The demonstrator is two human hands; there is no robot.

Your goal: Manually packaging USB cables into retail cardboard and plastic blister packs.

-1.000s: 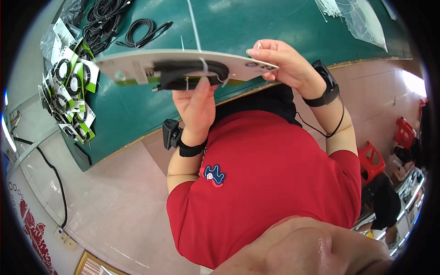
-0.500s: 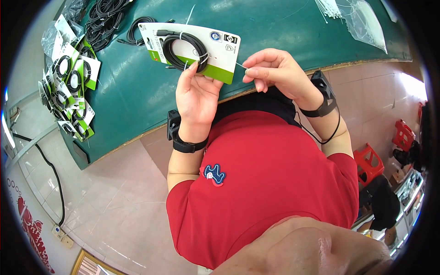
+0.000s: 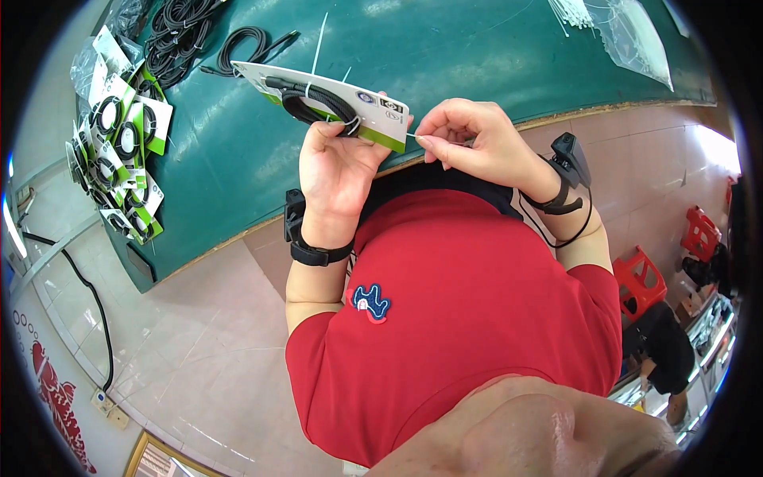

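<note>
My left hand (image 3: pixel 338 171) grips the lower edge of a white and green packaging card (image 3: pixel 373 105), thumb on the front and fingers behind. A coiled black braided cable (image 3: pixel 318 102) lies against the card's face, bound to it by white cable ties. The card is tilted, so its face shows narrowly. One tie's tail (image 3: pixel 320 44) sticks up past the upper edge. Beside the card's right end, my right hand (image 3: pixel 465 139) pinches the thin white tail of another cable tie between thumb and forefinger, its other fingers curled.
Carded cables (image 3: pixel 123 151) are heaped at the left on the green table (image 3: pixel 238 159). Behind them lie bundles of loose black cables (image 3: pixel 179 36) and a single coil (image 3: pixel 246 48). White cable ties (image 3: pixel 571 14) and a clear plastic bag (image 3: pixel 632 48) lie at the far right.
The card has tipped so that its face is now foreshortened, and it sits slightly lower. My right hand has moved slightly left and down, still pinching the tie's tail.
</note>
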